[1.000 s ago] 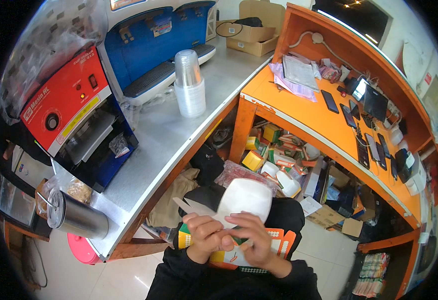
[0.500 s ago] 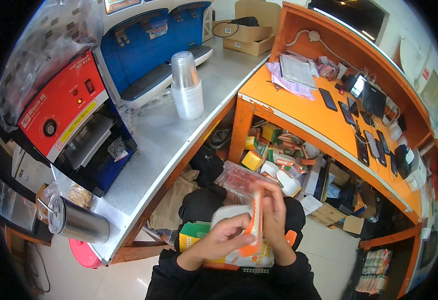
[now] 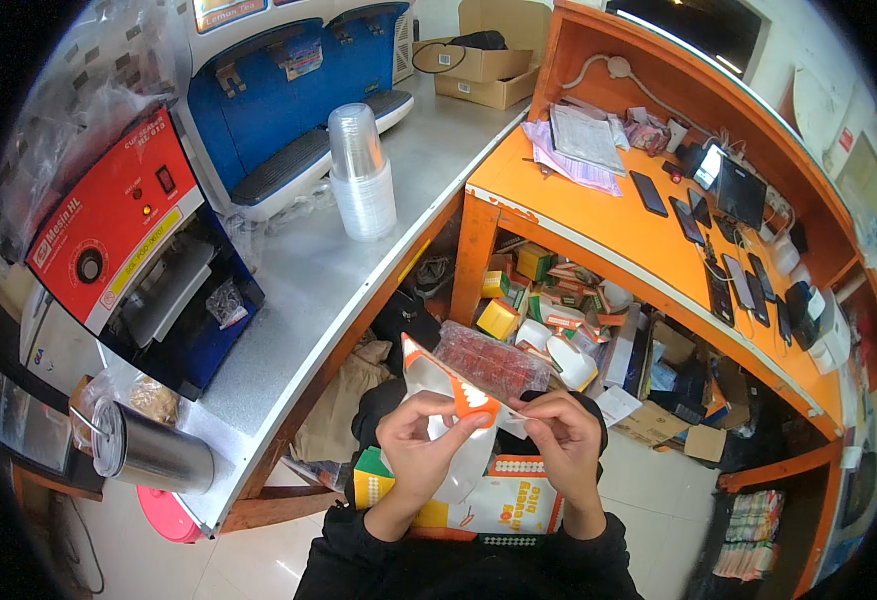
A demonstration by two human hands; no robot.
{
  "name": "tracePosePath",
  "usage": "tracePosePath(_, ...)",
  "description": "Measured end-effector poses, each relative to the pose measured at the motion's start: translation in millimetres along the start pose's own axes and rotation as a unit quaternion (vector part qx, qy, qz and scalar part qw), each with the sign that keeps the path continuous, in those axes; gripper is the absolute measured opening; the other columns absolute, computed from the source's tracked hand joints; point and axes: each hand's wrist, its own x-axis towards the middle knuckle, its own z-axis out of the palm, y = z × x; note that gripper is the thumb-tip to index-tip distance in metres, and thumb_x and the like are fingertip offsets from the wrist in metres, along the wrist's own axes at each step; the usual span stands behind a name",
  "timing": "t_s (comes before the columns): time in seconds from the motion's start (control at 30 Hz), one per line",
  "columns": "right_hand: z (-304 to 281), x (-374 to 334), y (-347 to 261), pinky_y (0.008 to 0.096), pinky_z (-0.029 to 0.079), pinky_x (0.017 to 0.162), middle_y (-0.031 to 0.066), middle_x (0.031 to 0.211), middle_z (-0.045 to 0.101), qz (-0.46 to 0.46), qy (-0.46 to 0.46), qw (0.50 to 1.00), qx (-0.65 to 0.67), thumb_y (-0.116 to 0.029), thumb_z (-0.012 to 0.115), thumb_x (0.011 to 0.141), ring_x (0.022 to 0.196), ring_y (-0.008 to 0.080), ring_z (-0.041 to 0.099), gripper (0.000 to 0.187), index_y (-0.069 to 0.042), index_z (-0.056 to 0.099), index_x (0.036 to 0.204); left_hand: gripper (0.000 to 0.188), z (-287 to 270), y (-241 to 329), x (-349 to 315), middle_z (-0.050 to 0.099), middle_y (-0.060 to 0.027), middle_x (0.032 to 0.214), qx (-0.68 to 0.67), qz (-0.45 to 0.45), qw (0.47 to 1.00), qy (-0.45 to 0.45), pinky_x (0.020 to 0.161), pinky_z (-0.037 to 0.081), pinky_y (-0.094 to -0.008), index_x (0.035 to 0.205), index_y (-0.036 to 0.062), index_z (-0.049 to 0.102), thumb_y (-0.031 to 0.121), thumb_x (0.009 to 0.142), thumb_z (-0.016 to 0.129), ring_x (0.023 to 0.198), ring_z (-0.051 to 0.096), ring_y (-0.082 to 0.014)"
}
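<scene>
Above my lap I hold a white and orange paper food box (image 3: 468, 398), partly folded, with its printed side tilted away toward the upper left. My left hand (image 3: 420, 440) is closed on its left side, the thumb lying over the orange panel. At its right end, my right hand (image 3: 565, 440) pinches a white flap between thumb and fingers. Flat printed cartons (image 3: 518, 505) in white, orange and yellow lie on my lap under both hands. A green and yellow carton (image 3: 372, 482) pokes out by my left wrist.
A metal counter (image 3: 308, 290) on the left bears a red cup sealer (image 3: 108, 215), stacked clear plastic cups (image 3: 362, 190) and a steel tumbler (image 3: 158, 445). The orange desk (image 3: 598, 225) holds several phones. Folded boxes (image 3: 558, 310) pile up on the floor beneath, beside a plastic-wrapped pack (image 3: 493, 362).
The food box has turned from edge-on upright to a slant, showing its orange and white faces. My right hand has moved down from its upper edge to pinch the right end.
</scene>
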Motion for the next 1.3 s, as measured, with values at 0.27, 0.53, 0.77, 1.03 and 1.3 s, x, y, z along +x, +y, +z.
tracePosePath(0.27,25.0,-2.5,6.9,0.0224,0.045,0.066,0.0075,0.084,0.057,-0.023,0.104,0.994,0.037,0.001,0.066,0.077,0.073,0.0107,0.055,0.007,0.002,0.061,0.081,0.015,2.9,0.3,-2.4,0.066,-0.0123,0.079,0.211,0.181,0.961,-0.01,0.065,0.05,-0.0268,0.08,-0.0015,0.065,-0.008,0.067,0.071,0.073,0.064,-0.022)
tracePosePath(0.53,35.5,-0.3,5.7,0.0267,0.048,0.068,0.0079,0.078,0.059,-0.125,0.156,0.974,-0.108,-0.001,0.07,0.073,0.071,0.0142,0.057,0.009,0.001,0.063,0.078,0.017,-4.1,11.6,-2.0,0.067,-0.012,0.082,0.162,0.037,0.981,-0.096,0.069,0.05,-0.0266,0.088,-0.001,0.067,-0.006,0.072,0.067,0.074,0.065,-0.0184)
tracePosePath(0.77,46.8,-13.1,-1.3,0.0443,0.04,0.094,0.0165,0.11,0.054,-0.129,0.069,0.969,-0.196,-0.001,0.065,0.072,0.1,0.0289,0.053,0.041,0.0,0.058,0.113,0.019,-1.3,5.2,-1.0,0.065,-0.0121,0.09,0.073,0.002,0.997,-0.023,0.077,0.047,-0.0256,0.091,-0.0009,0.068,-0.004,0.072,0.069,0.086,0.062,-0.0169)
tracePosePath(1.03,34.8,-19.6,9.1,0.0392,0.034,0.098,0.0196,0.129,0.037,-0.164,-0.045,0.927,-0.335,-0.006,0.067,0.072,0.119,0.0336,0.04,0.071,0.003,0.033,0.134,0.013,2.2,1.7,2.4,0.064,-0.0106,0.093,0.026,-0.071,0.994,-0.08,0.077,0.047,-0.0261,0.091,-0.0042,0.064,-0.002,0.078,0.064,0.089,0.059,-0.0142)
tracePosePath(1.3,-32.2,-2.6,14.4,0.0335,0.047,0.08,0.0176,0.129,0.04,0.123,0.003,0.987,-0.103,-0.018,0.07,0.078,0.101,0.0209,0.053,0.076,-0.006,0.026,0.139,0.011,14.6,-10.8,-5.5,0.064,-0.0105,0.088,0.099,-0.041,0.956,-0.275,0.068,0.051,-0.0271,0.094,-0.0006,0.06,0.0,0.083,0.059,0.083,0.062,-0.0171)
